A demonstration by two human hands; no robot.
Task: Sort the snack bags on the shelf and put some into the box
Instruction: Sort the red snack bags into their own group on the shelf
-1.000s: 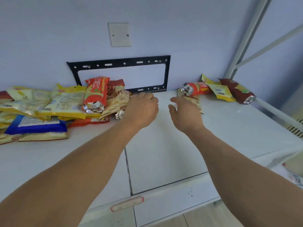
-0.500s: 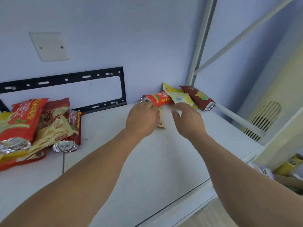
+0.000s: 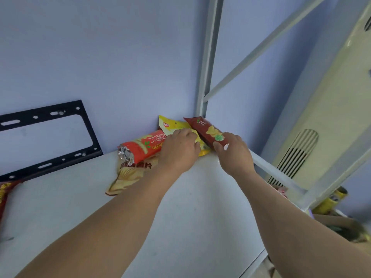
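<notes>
White shelf, centre frame, rear corner. Dark red foil snack bag, printed "CRISPY": pinched by right hand. Yellow foil snack bag: under curled fingers of left hand. Orange-red foil snack bag, lettering unclear, just left.

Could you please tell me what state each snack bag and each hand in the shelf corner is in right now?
Orange-red foil snack bag: sealed, lying on its side atop the tan bag.
Tan flat snack bag: flat on the white shelf.
Yellow snack bag: leaning on the wall, under the left hand.
Dark red crisps bag: tilted, gripped by the right hand.
</notes>
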